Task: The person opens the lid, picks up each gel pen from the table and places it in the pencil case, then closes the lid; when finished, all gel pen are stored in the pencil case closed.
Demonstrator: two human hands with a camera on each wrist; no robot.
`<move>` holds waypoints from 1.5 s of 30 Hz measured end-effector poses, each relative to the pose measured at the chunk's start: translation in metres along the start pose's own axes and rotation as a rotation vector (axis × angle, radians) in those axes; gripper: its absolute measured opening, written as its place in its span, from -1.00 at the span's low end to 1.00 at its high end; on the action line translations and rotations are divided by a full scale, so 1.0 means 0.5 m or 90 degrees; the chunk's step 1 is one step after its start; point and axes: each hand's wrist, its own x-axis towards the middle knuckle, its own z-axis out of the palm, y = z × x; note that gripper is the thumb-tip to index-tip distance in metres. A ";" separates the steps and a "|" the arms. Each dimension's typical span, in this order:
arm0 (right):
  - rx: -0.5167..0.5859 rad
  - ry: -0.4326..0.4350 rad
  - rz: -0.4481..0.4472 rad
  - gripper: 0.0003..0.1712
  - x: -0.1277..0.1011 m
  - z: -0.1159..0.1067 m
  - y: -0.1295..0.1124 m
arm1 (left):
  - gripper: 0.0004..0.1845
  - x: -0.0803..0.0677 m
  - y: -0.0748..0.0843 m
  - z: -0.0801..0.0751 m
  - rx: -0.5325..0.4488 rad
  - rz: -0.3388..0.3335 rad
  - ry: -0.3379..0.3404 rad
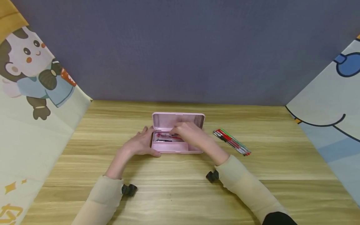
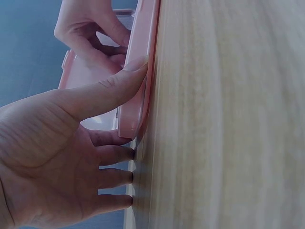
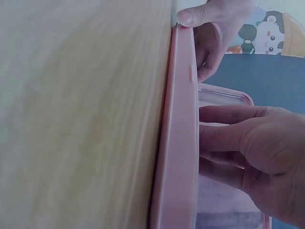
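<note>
A pink pencil case (image 1: 170,147) lies with its lid (image 1: 180,117) raised at the back. Inside its rear compartment lie a red pen (image 1: 163,135) and a black pen (image 1: 164,140). My left hand (image 1: 142,142) holds the case's left end, thumb against the front wall and fingers spread along the side and back corner. From the right, my right hand (image 1: 191,132) reaches over into the rear compartment, fingertips down among the pens. In the right wrist view, the case's front wall (image 3: 181,129) hides those fingertips, so whether they pinch a pen does not show.
To the right of the case, several pens (image 1: 232,142) with red, black and green parts lie side by side at a slant on the wooden table (image 1: 168,187). A dark panel (image 1: 185,53) stands behind the table, with printed panels at both sides.
</note>
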 end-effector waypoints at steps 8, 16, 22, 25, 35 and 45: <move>-0.039 0.000 0.027 -0.77 0.000 -0.001 -0.004 | 0.27 0.000 0.002 0.001 -0.001 -0.001 -0.001; 0.045 -0.004 0.015 -0.79 -0.009 0.000 0.002 | 0.26 -0.004 0.002 0.001 -0.004 -0.003 0.002; 0.165 0.039 0.021 -0.76 -0.065 -0.032 0.038 | 0.26 -0.002 0.003 0.004 -0.005 -0.004 -0.002; 0.234 0.061 0.046 -0.74 -0.106 -0.059 0.070 | 0.27 0.000 0.002 0.005 -0.002 -0.002 -0.001; 0.248 0.068 0.218 -0.63 -0.276 -0.106 0.203 | 0.25 -0.001 -0.003 -0.001 0.000 0.008 0.003; 0.332 -0.010 0.269 -0.42 -0.375 -0.090 0.278 | 0.25 -0.002 0.002 0.002 -0.006 0.002 -0.002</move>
